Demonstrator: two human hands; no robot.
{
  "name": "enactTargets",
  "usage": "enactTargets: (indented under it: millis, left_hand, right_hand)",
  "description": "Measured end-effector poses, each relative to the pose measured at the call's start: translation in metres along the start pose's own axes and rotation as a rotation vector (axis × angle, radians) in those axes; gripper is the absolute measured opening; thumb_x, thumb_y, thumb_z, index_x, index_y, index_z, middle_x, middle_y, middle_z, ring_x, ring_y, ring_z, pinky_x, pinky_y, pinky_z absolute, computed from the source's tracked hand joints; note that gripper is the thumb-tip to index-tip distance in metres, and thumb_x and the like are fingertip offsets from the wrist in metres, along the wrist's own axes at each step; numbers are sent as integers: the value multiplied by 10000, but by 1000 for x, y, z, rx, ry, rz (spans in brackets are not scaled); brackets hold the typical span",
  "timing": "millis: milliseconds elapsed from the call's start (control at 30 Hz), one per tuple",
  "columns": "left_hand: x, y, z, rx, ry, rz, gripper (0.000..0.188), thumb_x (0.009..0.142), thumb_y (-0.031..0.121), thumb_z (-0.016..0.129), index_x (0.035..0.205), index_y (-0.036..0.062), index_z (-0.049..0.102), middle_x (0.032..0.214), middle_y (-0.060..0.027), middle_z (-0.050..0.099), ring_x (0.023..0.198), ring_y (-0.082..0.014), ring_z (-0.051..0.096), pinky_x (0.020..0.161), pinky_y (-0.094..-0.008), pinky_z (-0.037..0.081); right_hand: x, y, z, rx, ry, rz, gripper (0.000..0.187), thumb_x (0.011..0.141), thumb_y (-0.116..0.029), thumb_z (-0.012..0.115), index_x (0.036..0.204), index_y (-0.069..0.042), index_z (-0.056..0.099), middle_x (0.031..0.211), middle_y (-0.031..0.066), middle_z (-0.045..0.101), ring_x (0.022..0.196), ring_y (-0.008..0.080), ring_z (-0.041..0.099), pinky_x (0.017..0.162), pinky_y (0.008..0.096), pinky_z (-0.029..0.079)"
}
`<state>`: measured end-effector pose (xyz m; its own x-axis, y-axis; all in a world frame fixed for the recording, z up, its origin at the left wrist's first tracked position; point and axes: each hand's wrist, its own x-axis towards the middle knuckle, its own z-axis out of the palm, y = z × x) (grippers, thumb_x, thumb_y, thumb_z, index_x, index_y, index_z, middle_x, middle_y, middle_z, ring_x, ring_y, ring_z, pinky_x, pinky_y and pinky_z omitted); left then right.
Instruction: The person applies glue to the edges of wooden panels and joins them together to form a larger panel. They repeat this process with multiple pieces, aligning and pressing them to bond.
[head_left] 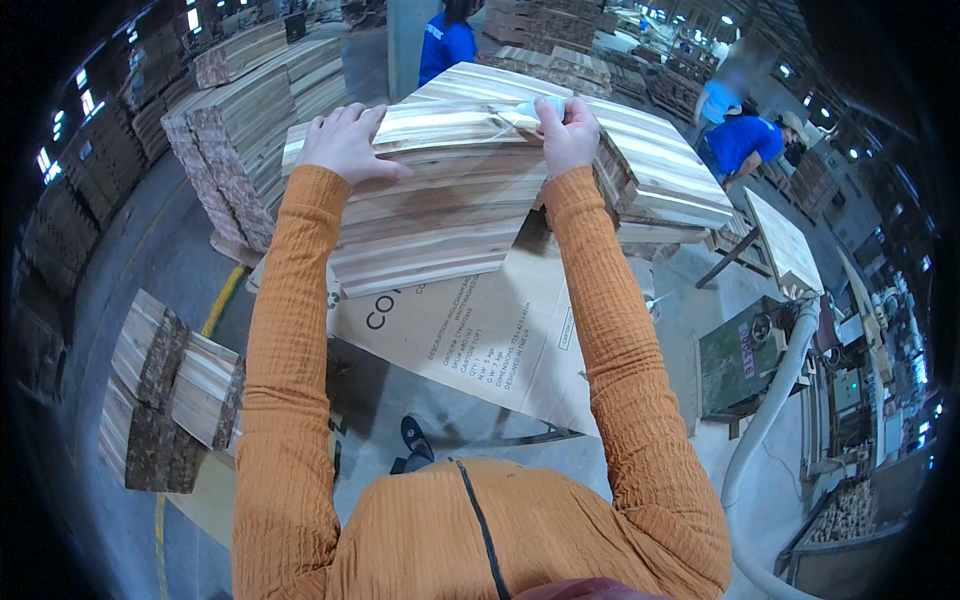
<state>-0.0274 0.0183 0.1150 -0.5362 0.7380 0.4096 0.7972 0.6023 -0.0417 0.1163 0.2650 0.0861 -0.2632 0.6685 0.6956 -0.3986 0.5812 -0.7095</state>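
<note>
Left hand is spread on the striped wood panel, which overlaps the cardboard; right hand pinches a small pale thing near its corner. I'd press that left palm flat so nothing skids.

the crinkled orange long-sleeved top has a dark front strip.

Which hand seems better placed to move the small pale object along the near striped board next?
Probably the right hand: it pinches the small pale object by the near striped board; the left hand spreads over that board, apparently steadying it.
</note>
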Motion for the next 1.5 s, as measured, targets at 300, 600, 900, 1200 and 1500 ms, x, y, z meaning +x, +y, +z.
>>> enactTargets:
  millis: [300,600,900,1200,1500]
  left_hand:
    - [2,1,-4,-24,-30,-6,1013,540,650,696,1357,112,430,1326,-135,470,1250,-303,406,1044,-448,276]
    - [-4,3,-2,-5,20,20,991,550,640,700,1350,120,432,1309,-147,475,1238,-317,415,1042,-468,279]
    - [-84,36,-6,89,269,160,958,561,594,720,1332,105,429,1297,-177,453,1235,-340,395,1028,-527,264]
    - [-188,81,-5,44,348,169,932,518,480,791,1310,107,473,1316,-179,439,1238,-357,395,1030,-532,256]
    - [-289,41,75,40,496,212,681,593,471,750,1199,223,564,1285,-124,455,1228,-340,406,1071,-544,195]
  right_hand:
    - [-54,4,-92,899,-4,454,202,855,-151,603,992,-20,535,851,105,617,744,199,607,767,411,543]
    - [-221,22,-285,435,329,700,126,867,-139,618,975,-101,564,739,-40,533,615,76,475,618,242,447]
    - [-354,56,-372,-294,390,540,186,816,-52,658,979,-9,581,815,8,603,681,88,561,667,209,466]
    - [-371,76,-364,-937,258,506,211,738,-88,679,900,-8,572,816,71,568,766,208,540,697,333,455]
    - [-381,73,-356,-1072,93,406,243,717,-81,685,927,-24,577,904,108,576,859,276,524,788,382,442]
